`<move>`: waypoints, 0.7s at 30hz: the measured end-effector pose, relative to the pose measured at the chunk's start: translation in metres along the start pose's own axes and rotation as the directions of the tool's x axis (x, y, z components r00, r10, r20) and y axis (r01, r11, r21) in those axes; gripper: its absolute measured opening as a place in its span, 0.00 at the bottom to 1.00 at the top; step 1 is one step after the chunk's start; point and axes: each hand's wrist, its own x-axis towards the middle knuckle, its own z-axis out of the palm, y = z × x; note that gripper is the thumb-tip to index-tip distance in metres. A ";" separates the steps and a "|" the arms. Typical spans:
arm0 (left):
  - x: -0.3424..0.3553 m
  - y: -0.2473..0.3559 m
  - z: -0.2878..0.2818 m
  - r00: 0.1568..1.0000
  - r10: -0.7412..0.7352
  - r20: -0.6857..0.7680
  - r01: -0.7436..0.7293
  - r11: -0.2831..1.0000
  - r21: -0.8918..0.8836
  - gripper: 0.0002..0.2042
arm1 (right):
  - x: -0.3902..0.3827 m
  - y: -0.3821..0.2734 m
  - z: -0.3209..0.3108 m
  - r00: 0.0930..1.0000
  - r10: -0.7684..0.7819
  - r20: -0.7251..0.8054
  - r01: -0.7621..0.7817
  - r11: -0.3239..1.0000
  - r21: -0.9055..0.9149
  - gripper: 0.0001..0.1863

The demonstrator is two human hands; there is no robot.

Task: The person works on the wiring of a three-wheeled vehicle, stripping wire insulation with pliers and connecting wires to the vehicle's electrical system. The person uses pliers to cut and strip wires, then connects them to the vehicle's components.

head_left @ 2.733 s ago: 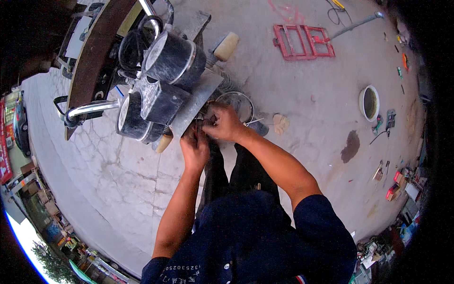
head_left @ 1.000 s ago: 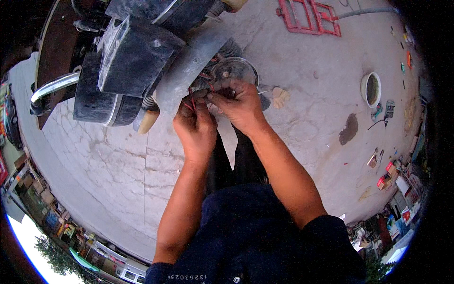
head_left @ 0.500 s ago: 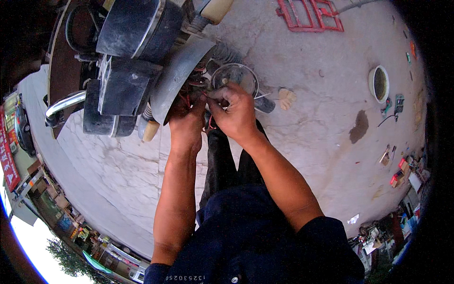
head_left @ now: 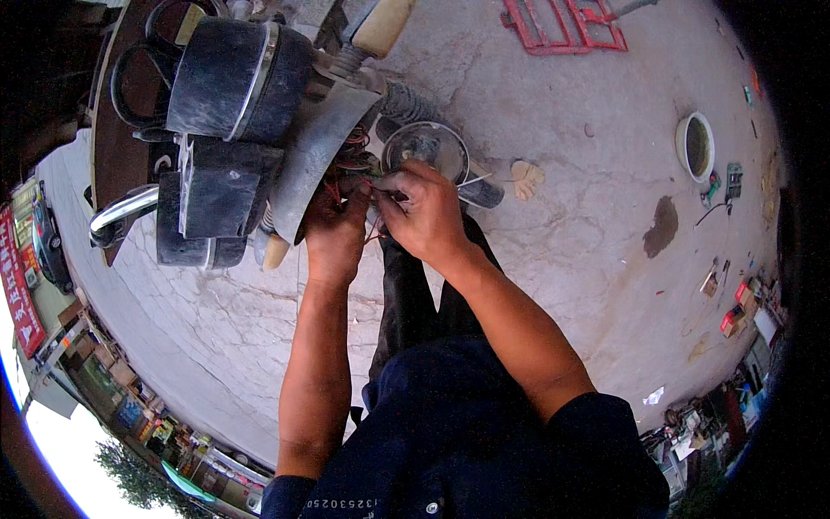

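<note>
Both my hands work at the front of a motorcycle. My left hand (head_left: 333, 233) grips a bundle of red and green wires (head_left: 350, 160) that comes out behind the grey metal headlamp bracket (head_left: 316, 156). My right hand (head_left: 424, 212) pinches the same wires just beside it, fingers closed. A round headlamp with a glass lens (head_left: 425, 149) hangs loose right above my right hand. The black instrument gauges (head_left: 229, 82) sit to the upper left.
A chrome handlebar (head_left: 121, 212) juts out at the left. On the concrete ground lie a red metal frame (head_left: 566, 22), a white round bowl (head_left: 694, 145), a dark stain (head_left: 661, 227) and small tools and boxes (head_left: 735, 311) at the right.
The view has drawn closer to the motorcycle front. My hands have stayed at the wires behind the headlamp, shifting slightly; the headlamp still hangs beside them.
</note>
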 end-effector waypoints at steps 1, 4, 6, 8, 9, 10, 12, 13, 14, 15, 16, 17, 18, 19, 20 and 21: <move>0.001 -0.002 0.000 0.999 0.036 0.003 -0.036 0.999 0.024 0.08 | 0.000 0.000 0.000 1.000 0.004 0.002 -0.004 1.000 0.004 0.08; 0.001 -0.001 0.002 0.991 0.133 -0.002 -0.132 0.986 0.098 0.05 | -0.001 0.003 0.002 1.000 -0.004 0.014 0.005 1.000 -0.018 0.08; 0.002 -0.003 0.001 0.991 0.137 -0.001 -0.136 0.985 0.110 0.06 | -0.001 0.004 0.002 1.000 -0.018 0.017 0.019 0.999 -0.029 0.08; 0.003 -0.004 0.000 0.991 0.135 0.003 -0.134 0.984 0.119 0.06 | 0.000 0.005 0.002 0.999 -0.034 0.010 0.034 0.999 -0.026 0.07; 0.004 -0.005 0.000 0.990 0.137 0.003 -0.137 0.983 0.126 0.06 | 0.000 0.004 0.002 1.000 -0.018 0.011 0.018 1.000 -0.014 0.07; 0.004 -0.007 0.000 0.990 0.140 0.002 -0.139 0.981 0.133 0.06 | 0.000 0.004 0.001 1.000 -0.001 0.012 0.001 1.000 -0.001 0.07; 0.005 -0.013 0.000 0.989 0.145 -0.001 -0.143 0.979 0.144 0.05 | 0.001 0.003 0.001 1.000 0.005 0.009 -0.005 1.000 0.013 0.07; 0.005 -0.016 0.000 0.990 0.141 0.000 -0.139 0.979 0.146 0.05 | 0.001 0.002 0.000 1.000 -0.004 0.005 0.004 1.000 0.014 0.07; 0.004 -0.018 0.000 0.992 0.123 0.006 -0.122 0.983 0.140 0.05 | 0.002 0.002 0.000 1.000 -0.012 0.001 0.012 1.000 0.014 0.07; 0.004 -0.019 0.000 0.994 0.110 0.015 -0.111 0.985 0.134 0.04 | 0.002 0.003 0.000 1.000 -0.020 -0.001 0.020 1.000 0.011 0.07; 0.003 -0.019 0.000 0.995 0.096 0.024 -0.099 0.987 0.128 0.05 | 0.001 0.003 0.001 1.000 -0.028 -0.002 0.028 1.000 0.008 0.07; 0.002 -0.016 0.002 0.995 0.089 0.036 -0.093 0.988 0.123 0.07 | 0.001 0.004 0.001 0.999 -0.036 -0.003 0.036 0.999 0.005 0.07; 0.001 -0.013 0.004 0.996 0.081 0.048 -0.087 0.989 0.117 0.10 | 0.002 0.003 0.001 1.000 -0.027 0.005 0.027 1.000 -0.006 0.07; 0.001 -0.010 0.006 0.990 0.132 0.041 -0.136 0.984 0.118 0.10 | 0.003 0.001 0.000 1.000 -0.019 0.013 0.019 1.000 -0.016 0.07; 0.000 -0.006 0.010 0.983 0.179 0.034 -0.182 0.976 0.119 0.11 | 0.003 -0.001 0.000 1.000 -0.007 0.022 0.007 1.000 -0.027 0.07; 0.001 -0.005 0.011 0.974 0.225 0.028 -0.227 0.966 0.120 0.11 | 0.002 -0.002 0.001 1.000 0.000 0.026 0.002 0.998 -0.064 0.06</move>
